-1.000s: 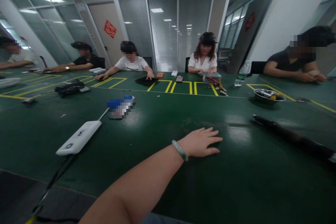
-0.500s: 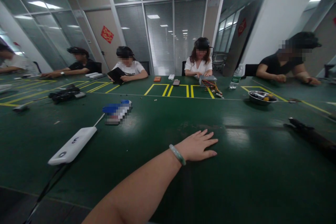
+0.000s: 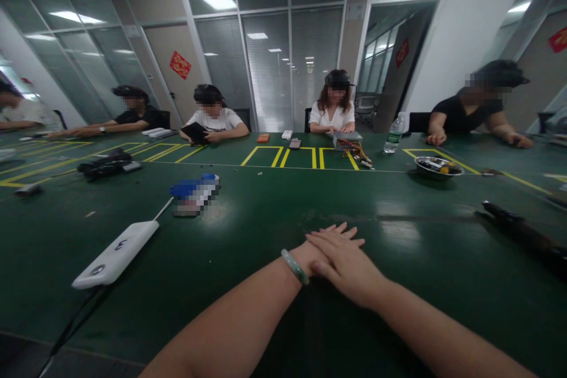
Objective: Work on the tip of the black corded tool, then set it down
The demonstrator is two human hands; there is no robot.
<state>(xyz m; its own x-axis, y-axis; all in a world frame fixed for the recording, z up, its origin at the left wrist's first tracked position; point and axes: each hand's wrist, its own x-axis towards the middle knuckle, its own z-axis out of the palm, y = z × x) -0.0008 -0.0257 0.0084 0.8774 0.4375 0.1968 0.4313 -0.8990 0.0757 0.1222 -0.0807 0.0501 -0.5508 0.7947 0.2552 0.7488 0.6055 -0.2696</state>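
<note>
My left hand (image 3: 309,253) lies palm down on the green tabletop (image 3: 248,248), its fingertips spread and showing past the other hand. A pale green bangle (image 3: 295,267) circles the left wrist. Across the back of that hand rests my right hand (image 3: 348,263), fingers stretched out flat and thumb near the left wrist. It covers most of the left hand's back. Neither hand has an object in it.
To the left lie a white power bank (image 3: 116,254) with a cable and a blurred card-like item with a blue part (image 3: 190,189). A metal bowl (image 3: 438,174), water bottle (image 3: 393,134) and dark long object (image 3: 522,227) are rightward. Several people sit opposite.
My right hand has come in from the lower right and settled over my left hand. The left hand stays on the table. Opposite at right, a person's hands have moved apart.
</note>
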